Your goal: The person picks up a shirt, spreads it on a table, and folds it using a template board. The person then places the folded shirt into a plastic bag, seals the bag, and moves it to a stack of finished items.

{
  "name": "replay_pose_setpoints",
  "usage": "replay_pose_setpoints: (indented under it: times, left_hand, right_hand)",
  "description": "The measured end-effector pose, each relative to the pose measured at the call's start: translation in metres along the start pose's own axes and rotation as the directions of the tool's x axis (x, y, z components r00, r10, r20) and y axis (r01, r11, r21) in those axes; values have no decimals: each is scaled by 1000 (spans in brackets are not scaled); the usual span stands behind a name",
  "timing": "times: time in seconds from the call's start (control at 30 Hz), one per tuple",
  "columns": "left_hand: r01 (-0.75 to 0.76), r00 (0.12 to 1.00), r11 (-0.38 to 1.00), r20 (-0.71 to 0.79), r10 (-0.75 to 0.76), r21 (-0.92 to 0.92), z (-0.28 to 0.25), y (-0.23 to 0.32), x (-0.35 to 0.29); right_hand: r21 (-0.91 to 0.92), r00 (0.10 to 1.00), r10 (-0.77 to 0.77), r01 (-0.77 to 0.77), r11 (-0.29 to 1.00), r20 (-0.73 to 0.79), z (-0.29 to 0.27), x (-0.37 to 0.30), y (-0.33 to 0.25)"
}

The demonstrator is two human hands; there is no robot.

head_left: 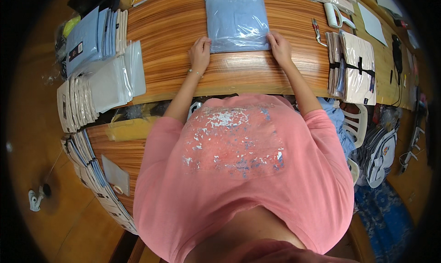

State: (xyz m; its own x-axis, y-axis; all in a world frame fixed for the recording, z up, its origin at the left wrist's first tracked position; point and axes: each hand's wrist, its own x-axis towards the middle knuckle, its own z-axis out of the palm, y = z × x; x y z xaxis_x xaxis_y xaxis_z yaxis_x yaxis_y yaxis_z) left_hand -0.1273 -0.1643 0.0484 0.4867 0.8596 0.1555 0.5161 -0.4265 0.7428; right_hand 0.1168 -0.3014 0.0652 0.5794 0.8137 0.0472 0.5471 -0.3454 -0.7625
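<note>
A folded light-blue garment in a clear plastic bag [236, 20] lies flat on the wooden table [170, 28] in front of me. My left hand [200, 53] rests on the table at the bag's near left corner, fingers touching its edge. At the near right corner, my right hand [280, 48] presses on the bag's edge with its fingers. Both hands hold the bag's lower edge down; neither lifts it. My pink shirt fills the lower middle of the view.
Stacks of bagged blue and grey garments [98, 65] stand at the left. A strapped bundle of beige packages [351, 67] lies at the right, with red-handled snips [317, 31] and a white tape dispenser [335, 16] beyond. More packs [92, 171] sit on a lower shelf at left.
</note>
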Motion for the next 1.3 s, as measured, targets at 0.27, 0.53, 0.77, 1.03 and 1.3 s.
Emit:
replay_pose_setpoints:
  times: [0.27, 0.53, 0.77, 1.03, 1.3]
  left_hand:
    - [116, 981, 992, -166, -105, 57, 17, 21, 12]
    - [254, 966, 916, 118, -228, -312, 5, 5, 26]
    - [288, 956, 791, 203, -210, -539, -9, 13, 52]
    - [3, 972, 984, -231, -45, -177, 21, 22, 75]
    - [-12, 980, 997, -195, 28, 82, 35, 11, 88]
  right_hand:
    - [-131, 977, 176, -191, 973, -119, 23, 16, 5]
    - [-103, 983, 149, -160, 982, -110, 21, 16, -3]
    - [-75, 990, 105, -113, 991, -98, 18, 13, -6]
    - [-72, 983, 162, -168, 983, -83, 17, 20, 0]
    - [7, 955, 292, -292, 956, -59, 14, 27, 1]
